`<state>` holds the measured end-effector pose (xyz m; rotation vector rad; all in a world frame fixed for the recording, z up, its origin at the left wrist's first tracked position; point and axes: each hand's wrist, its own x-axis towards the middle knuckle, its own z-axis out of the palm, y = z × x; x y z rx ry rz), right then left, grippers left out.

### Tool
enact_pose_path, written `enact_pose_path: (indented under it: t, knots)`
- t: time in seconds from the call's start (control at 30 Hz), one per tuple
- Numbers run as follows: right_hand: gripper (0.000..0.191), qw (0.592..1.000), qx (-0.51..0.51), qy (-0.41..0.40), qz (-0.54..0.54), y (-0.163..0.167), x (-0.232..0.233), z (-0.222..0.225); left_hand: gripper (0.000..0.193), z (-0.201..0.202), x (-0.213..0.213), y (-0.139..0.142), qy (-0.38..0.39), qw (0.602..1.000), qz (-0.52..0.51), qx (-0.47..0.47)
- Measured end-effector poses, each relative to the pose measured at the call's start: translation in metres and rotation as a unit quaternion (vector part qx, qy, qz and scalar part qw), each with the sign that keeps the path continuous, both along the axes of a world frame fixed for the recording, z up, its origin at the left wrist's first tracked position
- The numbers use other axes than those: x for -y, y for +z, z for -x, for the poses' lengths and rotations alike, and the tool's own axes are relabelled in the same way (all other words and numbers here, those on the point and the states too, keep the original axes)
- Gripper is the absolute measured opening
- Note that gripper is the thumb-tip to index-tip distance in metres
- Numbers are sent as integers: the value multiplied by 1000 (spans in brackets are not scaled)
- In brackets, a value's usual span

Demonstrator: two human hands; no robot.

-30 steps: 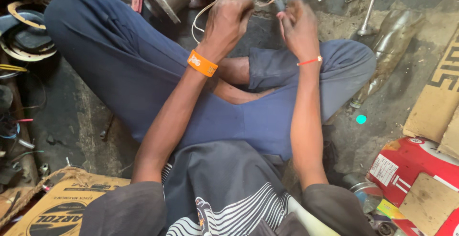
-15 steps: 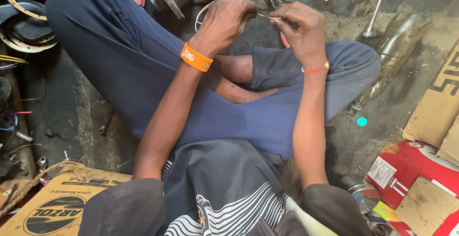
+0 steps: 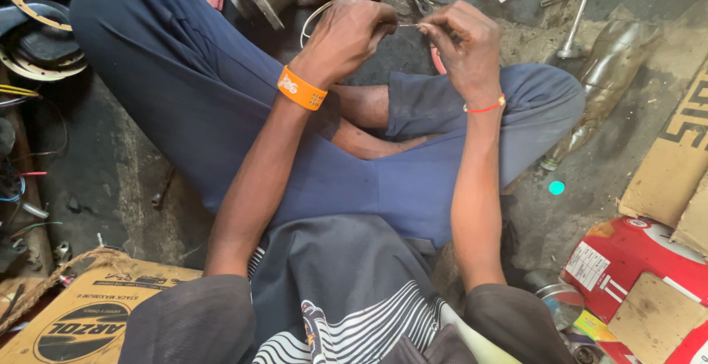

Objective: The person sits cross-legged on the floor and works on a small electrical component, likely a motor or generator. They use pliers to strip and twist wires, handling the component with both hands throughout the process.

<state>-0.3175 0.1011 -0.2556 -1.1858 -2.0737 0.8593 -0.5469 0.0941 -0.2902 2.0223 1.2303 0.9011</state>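
Your left hand [image 3: 352, 26] and right hand [image 3: 463, 39], above crossed legs: both pinch-closed on thin wire [image 3: 410, 25]. Wire axis runs left-right between fingertips; hands equally near. Glass bottle [image 3: 599, 76] on floor, right.

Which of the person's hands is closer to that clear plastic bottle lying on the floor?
The right. The right hand pinches a thin wire just beside the bottle, with the knee between. The left hand holds the wire's other end, farther away.

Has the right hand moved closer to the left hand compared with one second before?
Yes. The right hand came leftward, away from the metal tool on the floor, and now nearly meets the left hand at the thin wire.
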Motion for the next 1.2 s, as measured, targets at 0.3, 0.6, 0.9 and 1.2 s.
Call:
enact_pose_path:
  t: [0.3, 0.6, 0.9, 1.2]
  knots:
    - [26, 999, -4, -37, -11, -3, -3, 2, 5, 0, -1, 6, 22, 998, -65, 7]
    - [20, 933, -277, -113, 200, -3, -3, 1, 6, 1, -2, 8, 37, 998, -55, 22]
    - [15, 996, 2, 12, -85, -3, 0, 0, 8, 0, -1, 8, 16, 999, -38, 9]
    - [15, 999, -12, -26, -31, -6, 2, 1, 9, -2, 0, 11, -11, 998, -41, 44]
